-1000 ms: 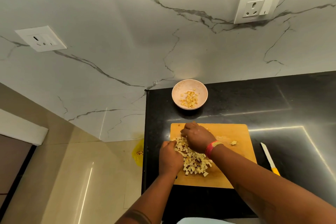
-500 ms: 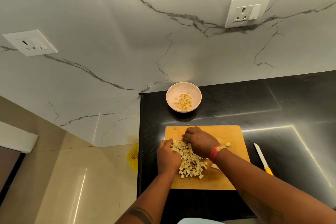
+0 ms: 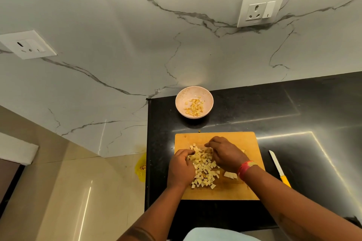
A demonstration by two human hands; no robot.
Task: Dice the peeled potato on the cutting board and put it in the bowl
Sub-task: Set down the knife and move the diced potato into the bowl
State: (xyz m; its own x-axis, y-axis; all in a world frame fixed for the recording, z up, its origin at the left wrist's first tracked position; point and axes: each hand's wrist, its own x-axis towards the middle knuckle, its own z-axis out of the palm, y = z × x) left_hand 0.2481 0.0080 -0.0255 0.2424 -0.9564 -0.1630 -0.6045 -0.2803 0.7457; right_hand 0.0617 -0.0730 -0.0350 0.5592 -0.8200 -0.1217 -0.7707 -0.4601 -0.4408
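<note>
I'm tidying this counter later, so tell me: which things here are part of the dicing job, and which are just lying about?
In the job:
- diced potato heaped on the cutting board
- left hand and right hand, cupped around the heap
- bowl, some dice already in it
- knife, set down right of the board

Lying about:
- yellow item on the floor
- two wall sockets

no readable text, labels or numbers anywhere in view
</note>
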